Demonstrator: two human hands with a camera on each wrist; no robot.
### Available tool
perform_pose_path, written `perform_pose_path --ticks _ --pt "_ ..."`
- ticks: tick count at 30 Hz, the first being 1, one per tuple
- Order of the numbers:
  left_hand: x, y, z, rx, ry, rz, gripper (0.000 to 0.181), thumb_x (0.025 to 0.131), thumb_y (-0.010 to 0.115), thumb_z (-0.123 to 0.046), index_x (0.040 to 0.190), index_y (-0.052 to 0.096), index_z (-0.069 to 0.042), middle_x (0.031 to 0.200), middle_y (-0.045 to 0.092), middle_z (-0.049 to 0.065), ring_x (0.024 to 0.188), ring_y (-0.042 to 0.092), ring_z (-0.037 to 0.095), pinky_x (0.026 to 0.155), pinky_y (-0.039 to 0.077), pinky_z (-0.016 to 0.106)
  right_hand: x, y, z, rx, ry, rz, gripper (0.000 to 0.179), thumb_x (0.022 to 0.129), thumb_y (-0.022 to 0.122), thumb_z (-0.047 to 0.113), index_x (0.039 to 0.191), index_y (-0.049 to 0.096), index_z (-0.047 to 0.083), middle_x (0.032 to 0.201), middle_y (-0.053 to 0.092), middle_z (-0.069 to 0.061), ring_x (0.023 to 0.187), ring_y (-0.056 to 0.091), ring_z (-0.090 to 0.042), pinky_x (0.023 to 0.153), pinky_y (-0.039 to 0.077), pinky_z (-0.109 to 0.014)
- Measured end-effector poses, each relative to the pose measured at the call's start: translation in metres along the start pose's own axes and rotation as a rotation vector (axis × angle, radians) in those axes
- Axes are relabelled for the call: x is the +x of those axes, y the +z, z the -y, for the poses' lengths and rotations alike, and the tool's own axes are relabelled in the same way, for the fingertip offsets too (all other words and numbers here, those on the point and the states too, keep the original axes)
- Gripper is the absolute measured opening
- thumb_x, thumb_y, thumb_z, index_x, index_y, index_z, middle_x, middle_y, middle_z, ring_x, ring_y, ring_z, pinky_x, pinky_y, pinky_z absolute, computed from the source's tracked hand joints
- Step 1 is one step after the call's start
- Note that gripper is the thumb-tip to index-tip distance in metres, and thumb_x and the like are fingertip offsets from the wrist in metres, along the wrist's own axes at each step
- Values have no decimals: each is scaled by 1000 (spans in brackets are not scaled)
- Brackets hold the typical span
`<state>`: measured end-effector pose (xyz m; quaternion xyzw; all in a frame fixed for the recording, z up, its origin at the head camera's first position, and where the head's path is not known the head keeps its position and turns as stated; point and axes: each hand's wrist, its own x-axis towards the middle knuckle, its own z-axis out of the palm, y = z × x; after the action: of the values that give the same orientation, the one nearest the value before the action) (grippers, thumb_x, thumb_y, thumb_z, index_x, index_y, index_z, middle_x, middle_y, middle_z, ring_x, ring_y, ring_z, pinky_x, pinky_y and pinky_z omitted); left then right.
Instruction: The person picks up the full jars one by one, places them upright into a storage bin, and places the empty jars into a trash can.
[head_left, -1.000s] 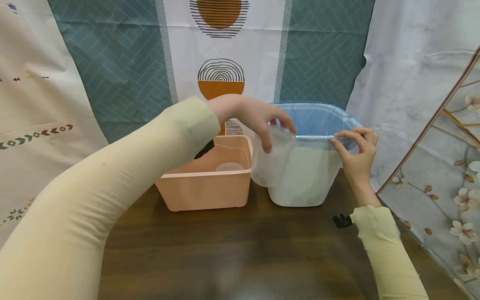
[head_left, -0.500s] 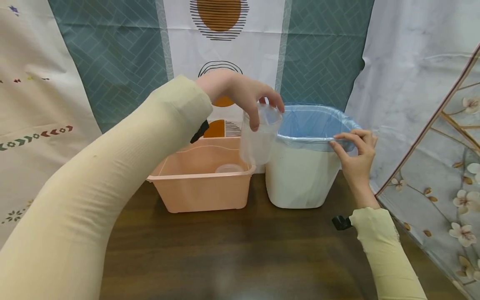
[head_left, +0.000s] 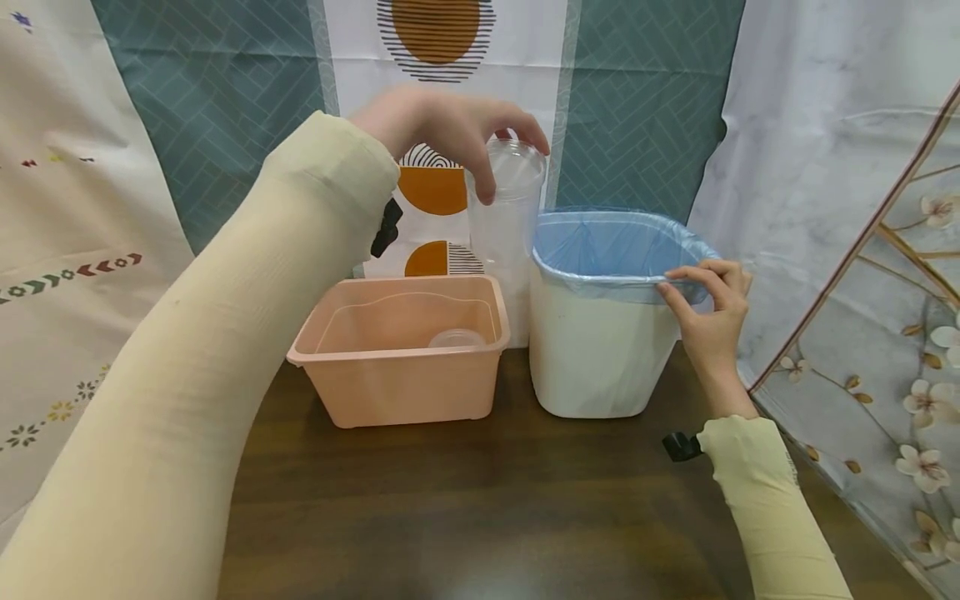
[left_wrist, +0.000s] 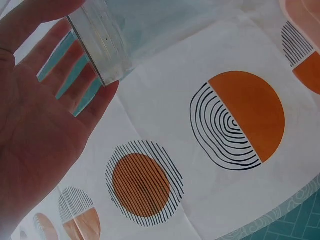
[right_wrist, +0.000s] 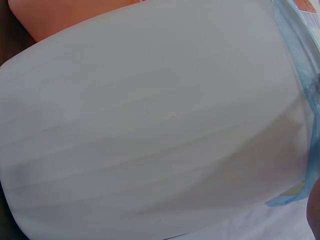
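Observation:
In the head view my left hand [head_left: 457, 137] grips a tall clear plastic container [head_left: 506, 208] from above, fingers and thumb around its upper end. The container hangs upright in the air, behind the gap between the two bins. The left wrist view shows the fingers around the ribbed end of the container [left_wrist: 102, 45]. My right hand [head_left: 708, 312] pinches the front right rim of a white bin [head_left: 600, 358], with thumb and fingers over the edge of its blue plastic liner [head_left: 615, 242]. The right wrist view is mostly filled by the bin's wall [right_wrist: 150, 115].
A peach plastic tub [head_left: 408, 387] stands left of the bin, with a clear round plastic piece [head_left: 457, 337] inside. Both rest on a dark wooden table [head_left: 465, 500]. Patterned cloths [head_left: 637, 125] hang behind and at the sides.
My left hand has lifted the container up and slightly left, away from the white bin's front. The right hand stays at the bin's rim.

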<state>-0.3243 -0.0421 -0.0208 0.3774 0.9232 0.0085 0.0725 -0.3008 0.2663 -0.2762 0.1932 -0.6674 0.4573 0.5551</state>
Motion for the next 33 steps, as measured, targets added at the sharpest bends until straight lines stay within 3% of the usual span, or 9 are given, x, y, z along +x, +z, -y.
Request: perform_pose_path --ticks 4,10,17,23,33 --pt "2 -3 -1 0 -5 -24 83 85 74 -12 153 31 -33 161 26 -2 149 19 24 114 39 42 -1 0 1 -1 9 -1 16 77 75 -10 92 71 -13 95 48 24 96 40 4 98 21 -24" --pt "9 -4 -6 -30 -12 -111 82 85 75 -14 152 33 -37 160 29 -8 147 21 20 108 46 37 -2 1 1 -6 23 5 16 78 75 -9 93 71 -13 95 48 24 98 40 3 98 21 -24" --pt "23 2 -16 -44 62 -186 82 83 76 -14 151 35 -33 158 31 -9 144 25 16 108 44 29 0 0 0 -1 22 3 16 77 75 -9 93 71 -13 95 48 24 98 40 3 99 21 -25" --pt "41 15 -22 -49 121 -189 81 83 75 -13 151 35 -32 158 32 -9 143 27 15 110 41 28 -1 1 1 -5 30 9 16 78 75 -10 93 71 -13 94 48 24 98 40 3 98 20 -25" --pt "59 33 -25 -100 140 -166 83 82 76 -12 152 35 -32 159 30 -8 145 28 15 112 39 29 -2 2 2 -7 27 6 16 78 74 -10 93 70 -13 95 47 24 98 39 3 98 20 -25"
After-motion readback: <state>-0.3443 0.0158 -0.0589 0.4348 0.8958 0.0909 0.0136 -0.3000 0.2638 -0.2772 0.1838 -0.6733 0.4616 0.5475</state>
